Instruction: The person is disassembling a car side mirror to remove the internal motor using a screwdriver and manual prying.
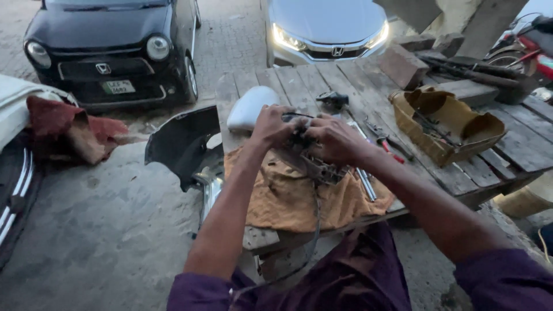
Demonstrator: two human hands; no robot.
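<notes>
My left hand (pixel 272 128) and my right hand (pixel 334 139) both grip a dark, greasy metal mechanism (pixel 314 164) with a cable (pixel 315 224) hanging from it toward my lap. The mechanism is held just above an orange cloth (pixel 288 198) spread on a worn wooden table (pixel 461 178). A white car mirror cover (pixel 249 107) lies just beyond my left hand. My fingers hide the top of the part.
Screwdrivers and pliers (pixel 383 138) lie right of my hands, near a cut yellow container (pixel 446 124) holding tools. A black plastic panel (pixel 181 141) leans at the table's left edge. A black car (pixel 112 49) and a silver car (pixel 325 29) stand beyond. Bricks (pixel 403 64) sit at the back.
</notes>
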